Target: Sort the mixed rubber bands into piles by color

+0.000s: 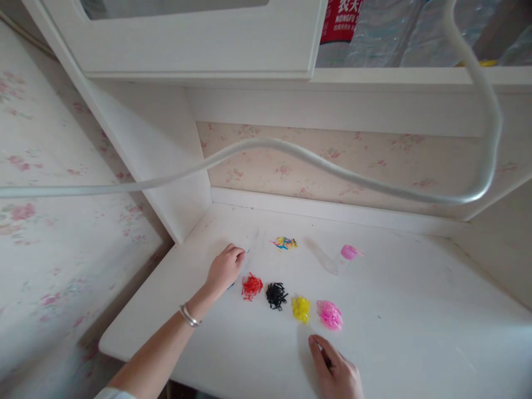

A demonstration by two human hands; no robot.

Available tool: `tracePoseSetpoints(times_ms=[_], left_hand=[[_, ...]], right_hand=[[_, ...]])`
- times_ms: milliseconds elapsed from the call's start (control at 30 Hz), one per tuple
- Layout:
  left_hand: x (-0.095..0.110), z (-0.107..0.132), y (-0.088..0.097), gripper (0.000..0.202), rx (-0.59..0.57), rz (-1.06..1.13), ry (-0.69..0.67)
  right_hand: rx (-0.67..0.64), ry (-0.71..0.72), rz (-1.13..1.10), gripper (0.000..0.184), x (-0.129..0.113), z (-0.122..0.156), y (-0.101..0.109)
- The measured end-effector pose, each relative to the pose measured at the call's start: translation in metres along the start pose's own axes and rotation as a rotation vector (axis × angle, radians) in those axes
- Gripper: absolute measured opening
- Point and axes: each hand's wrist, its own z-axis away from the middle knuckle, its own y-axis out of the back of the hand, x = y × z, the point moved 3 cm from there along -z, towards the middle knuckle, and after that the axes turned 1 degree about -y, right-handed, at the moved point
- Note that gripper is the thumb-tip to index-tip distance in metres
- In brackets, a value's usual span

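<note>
My left hand (226,267) is closed in a pinch over the left of the white desk, and a tiny blue rubber band (248,251) pokes out at its fingertips. Blue strands (231,286) show partly behind that wrist. To its right lie heaps of small rubber bands: red (251,286), black (276,296), yellow (301,309) and pink (330,315). Below the yellow and pink heaps, my right hand (336,368) has its fingers curled with thumb and forefinger together; whatever they may hold is hidden. Farther back sits a mixed-colour heap (285,243).
A pink bundle (349,252) lies at the back right of the desk (415,321), beside something clear. A white cable (266,143) crosses in front of the view. Overhead hangs a white cabinet (199,44), with wrapped bottles (382,33) on its shelf.
</note>
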Motion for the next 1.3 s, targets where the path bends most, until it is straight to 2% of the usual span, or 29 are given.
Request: tracePoseSetpoints(times_ms=[133,233,300,533,700,800,900,1000,1067,1200,1300], left_hand=[[-0.032,0.055,0.013,0.03,0.147,0.0,0.061],[-0.046,0.089,0.006,0.03,0.234,-0.031,0.086],[-0.048,0.102,-0.001,0.03,0.24,-0.064,0.092],[-0.04,0.108,-0.014,0.031,0.178,-0.148,0.118],[-0.044,0.115,-0.012,0.03,0.18,-0.106,0.098],[-0.048,0.128,-0.007,0.029,0.229,-0.053,0.094],[-0.053,0.146,-0.006,0.027,0.259,-0.005,0.132],[-0.054,0.16,-0.009,0.024,0.265,0.04,0.133],[-0.054,0.166,-0.012,0.023,0.273,0.075,0.114],[-0.055,0.169,-0.013,0.023,0.299,0.136,0.122],[-0.056,0.169,-0.013,0.022,0.277,0.144,0.121]], right_hand=[[0.087,-0.013,0.011,0.051,0.001,0.0,-0.002],[0.051,-0.008,0.04,0.048,0.001,0.0,-0.003],[0.006,-0.001,0.059,0.045,-0.001,0.0,-0.002],[0.103,-0.004,0.011,0.054,-0.007,0.005,-0.002],[0.024,-0.019,-0.017,0.054,-0.009,0.006,0.002],[-0.037,0.001,0.003,0.054,-0.024,-0.003,0.012],[-0.074,0.089,0.058,0.051,-0.055,-0.026,0.023],[-0.134,0.174,0.207,0.046,-0.091,-0.065,0.022],[-0.188,0.176,0.4,0.042,-0.107,-0.096,0.012],[-0.191,0.113,0.526,0.035,-0.121,-0.15,-0.017],[-0.182,0.079,0.598,0.038,-0.124,-0.174,-0.036]])
